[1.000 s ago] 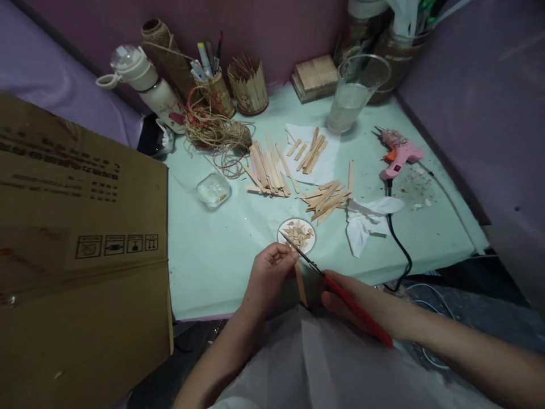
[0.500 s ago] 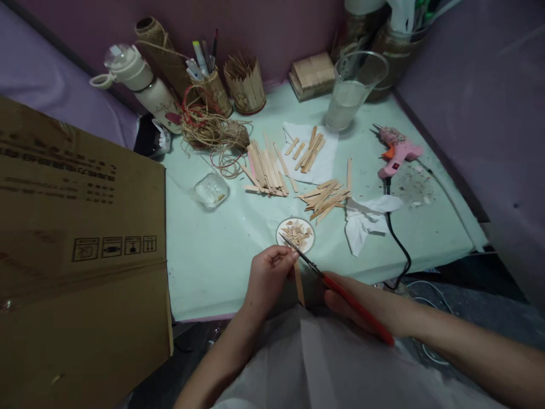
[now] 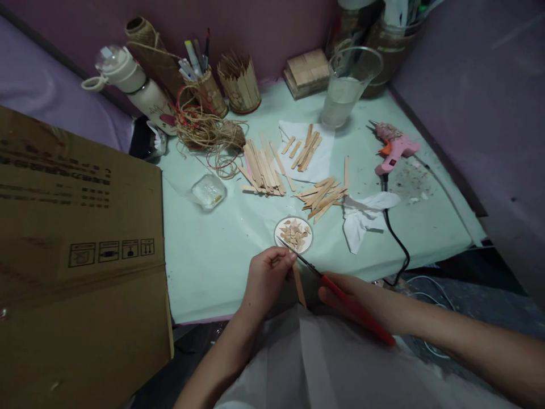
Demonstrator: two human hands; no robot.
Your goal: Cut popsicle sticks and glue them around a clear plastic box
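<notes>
My left hand (image 3: 268,278) pinches a flat wooden craft stick (image 3: 299,285), whose lower length hangs toward my lap. In my right hand (image 3: 355,295) are red-handled scissors (image 3: 357,313), their blades lying across the top of the stick by my left fingertips. How far the blades are parted I cannot tell. Just beyond the blade tips, a small round white dish (image 3: 279,229) holds several small cut wood pieces (image 3: 294,234). A pile of wooden sticks (image 3: 322,197) lies behind the dish.
A cardboard box (image 3: 85,307) stands along the left. Toward the right are a crumpled tissue (image 3: 361,218), a pink glue gun (image 3: 395,149) and its black cord. Farther back are a cup of cloudy liquid (image 3: 340,102), tangled twine (image 3: 213,133) and a white bottle (image 3: 149,102).
The whole view has shifted slightly. Both hands keep their hold on the stick and the scissors, and the red handles appear a little closer together.
</notes>
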